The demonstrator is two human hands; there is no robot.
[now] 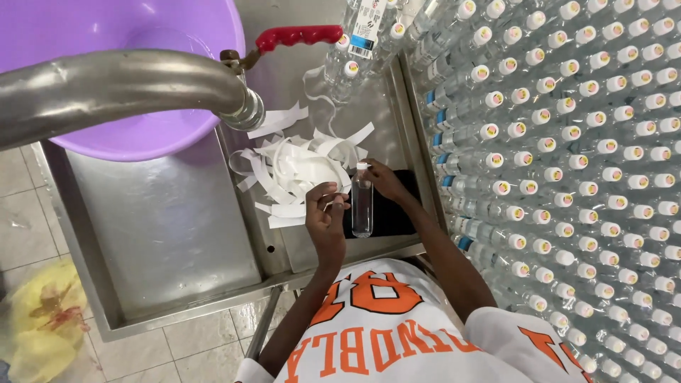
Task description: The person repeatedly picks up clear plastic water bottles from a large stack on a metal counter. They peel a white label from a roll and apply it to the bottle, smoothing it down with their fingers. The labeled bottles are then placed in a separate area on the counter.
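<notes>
A small clear plastic bottle with a white cap (362, 202) stands upright over a black cloth (389, 213), between both hands. The right hand (386, 181) pinches its capped neck; the left hand (325, 213) closes fingers against its side, beside white paper strips (298, 170).

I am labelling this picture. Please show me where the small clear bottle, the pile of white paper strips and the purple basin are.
small clear bottle (362, 206), head view, middle of its body.
pile of white paper strips (301, 167), head view, centre of the heap.
purple basin (142, 25), head view, inner wall.
</notes>
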